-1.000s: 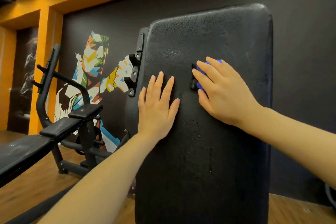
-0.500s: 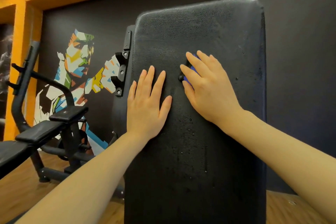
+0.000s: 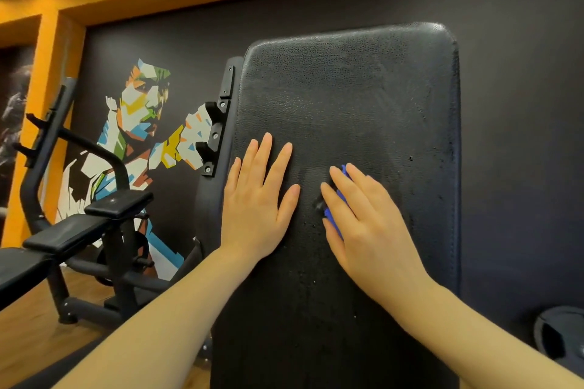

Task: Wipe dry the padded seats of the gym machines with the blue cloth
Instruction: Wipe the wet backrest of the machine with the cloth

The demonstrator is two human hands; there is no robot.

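Note:
A tall black padded backrest [image 3: 347, 98] stands upright in front of me, with water droplets along its right side and lower part. My left hand [image 3: 257, 199] lies flat on the pad with straight, spread fingers. To its right, my right hand [image 3: 363, 221] presses the blue cloth [image 3: 338, 199] against the pad with straight fingers. Only a small blue strip of the cloth shows between the fingers; the rest is hidden under the palm.
A black bench machine [image 3: 72, 230] with padded sections stands to the left on the wooden floor [image 3: 38, 335]. A dark wall with a colourful mural [image 3: 139, 142] is behind. A black weight plate [image 3: 559, 335] lies at the lower right.
My right hand with the cloth has slid down the pad, now level with the left hand. The camera view has tilted up and shifted; the left hand stays flat on the pad.

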